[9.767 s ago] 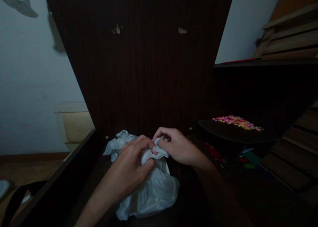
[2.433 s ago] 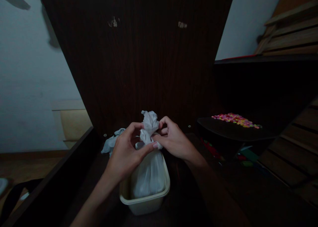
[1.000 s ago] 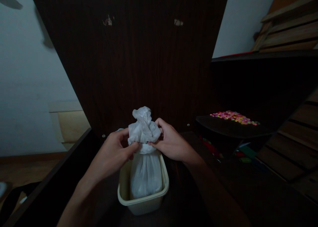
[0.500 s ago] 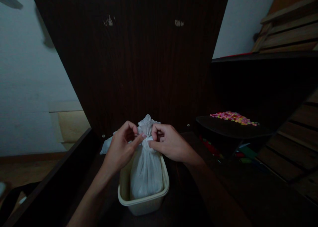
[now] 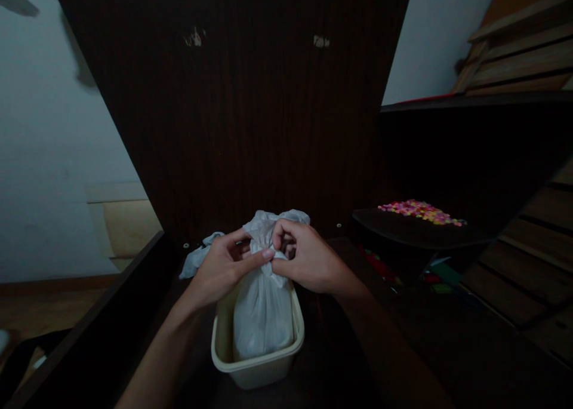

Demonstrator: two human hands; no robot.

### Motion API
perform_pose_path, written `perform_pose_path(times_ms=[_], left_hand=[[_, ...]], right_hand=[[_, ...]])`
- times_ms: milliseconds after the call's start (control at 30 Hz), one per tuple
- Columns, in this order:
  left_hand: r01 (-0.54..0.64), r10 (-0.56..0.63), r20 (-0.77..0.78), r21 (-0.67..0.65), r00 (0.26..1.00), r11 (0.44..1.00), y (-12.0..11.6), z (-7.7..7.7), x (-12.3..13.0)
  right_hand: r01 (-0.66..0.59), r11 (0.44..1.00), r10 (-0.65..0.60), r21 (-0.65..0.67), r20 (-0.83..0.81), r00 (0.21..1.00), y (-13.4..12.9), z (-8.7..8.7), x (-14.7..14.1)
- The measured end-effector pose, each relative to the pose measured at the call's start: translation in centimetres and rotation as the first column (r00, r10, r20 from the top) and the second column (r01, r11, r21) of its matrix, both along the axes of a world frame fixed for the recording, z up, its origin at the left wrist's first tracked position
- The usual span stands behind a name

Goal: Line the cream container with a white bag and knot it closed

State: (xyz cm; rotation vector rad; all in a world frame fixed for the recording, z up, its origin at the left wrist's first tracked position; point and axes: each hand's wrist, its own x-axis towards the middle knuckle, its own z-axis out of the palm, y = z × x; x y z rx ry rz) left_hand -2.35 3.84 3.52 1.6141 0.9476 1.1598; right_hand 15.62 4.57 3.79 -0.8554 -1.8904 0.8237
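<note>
A white plastic bag (image 5: 263, 319), its body full and rounded, sits upright in a cream plastic basket (image 5: 257, 367). Its neck is gathered and twisted above the rim. My left hand (image 5: 226, 263) closes on the neck from the left, the thumb laid across its front and the other fingers behind. My right hand (image 5: 307, 257) pinches a piece of the bag at the right side of the neck. Loose, crumpled plastic spreads above both hands. What lies inside the bag is hidden.
Another crumpled white plastic bag (image 5: 194, 261) lies behind my left hand. A dark wooden panel (image 5: 250, 116) rises behind the basket. To the right, a curved dark shelf (image 5: 380, 227) bears many small colourful pieces (image 5: 418, 211). Wooden slats (image 5: 523, 57) stand at the far right.
My left thumb has moved right, across the bag's neck towards my right fingers. The bag's top has spread wider above the hands. The basket stays in place.
</note>
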Motion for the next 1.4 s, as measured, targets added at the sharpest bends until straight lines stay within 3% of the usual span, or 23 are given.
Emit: perform_pose_path(times_ms=[133,200,333,433,600,767,967,1200,1400], left_hand=[[-0.009,0.012,-0.064,0.039,0.998,0.999,0.6,-0.1,-0.1],[-0.033,0.034,-0.019,0.043,0.999,0.999,0.9,-0.4,0.1],[-0.192,0.174,0.173,0.099,0.969,0.976,1.2,-1.0,0.6],[-0.243,0.227,0.112,0.167,0.968,0.956,1.1,-1.1,0.6],[-0.178,0.211,-0.077,0.303,0.975,0.936,1.2,-0.7,-0.3],[-0.003,0.037,-0.142,0.233,0.989,0.973,1.5,-0.8,-0.8],[0.118,-0.083,-0.167,0.214,0.983,0.970,1.4,-0.9,-0.8],[0.122,-0.072,-0.245,0.194,0.967,0.973,1.2,-0.7,-1.0],[0.055,-0.020,-0.179,0.193,0.984,0.980,1.7,-1.2,-0.5]], right_hand=[[0.069,0.997,-0.070,0.043,0.043,0.997,-0.1,0.2,-0.1],[0.099,0.993,-0.102,0.058,0.053,0.993,-0.3,0.4,-0.2],[0.117,0.991,-0.121,0.067,0.067,0.990,-0.5,0.5,-0.2],[0.109,0.991,-0.116,0.083,0.079,0.990,-0.5,0.3,-0.2],[0.111,0.989,-0.118,0.101,0.070,0.991,-0.4,0.1,-0.2],[0.118,0.984,-0.133,0.132,0.108,0.985,-0.5,0.3,-0.2],[0.097,0.989,-0.113,0.114,0.148,0.983,-0.9,0.4,-0.2],[0.137,0.970,-0.171,0.203,0.165,0.971,-1.1,0.2,-0.6],[0.134,0.966,-0.174,0.219,0.173,0.969,-1.0,-0.1,-0.4]])
